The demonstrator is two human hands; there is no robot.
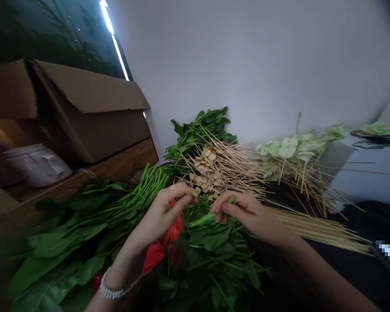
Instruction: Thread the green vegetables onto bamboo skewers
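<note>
My right hand (237,212) pinches a green leafy-vegetable stem (201,220), whose cut end pokes up above the fingers. My left hand (172,210) is closed just across from it, thumb against fingers, with a small pale tip at the fingertips too blurred to name. Beneath both hands lies a heap of leafy greens (214,251), partly over a red plastic bag (156,255). To the left spreads a larger bunch of greens (81,229), its stems pointing away from me. Just beyond my fingers are skewered pale round slices (208,164).
Loose bamboo skewers (321,229) lie at the right. Skewered cabbage pieces (289,149) rest behind them. More greens (201,125) lean against the wall. An open cardboard box (94,130) and a whitish jar (39,164) stand on a wooden ledge at the left.
</note>
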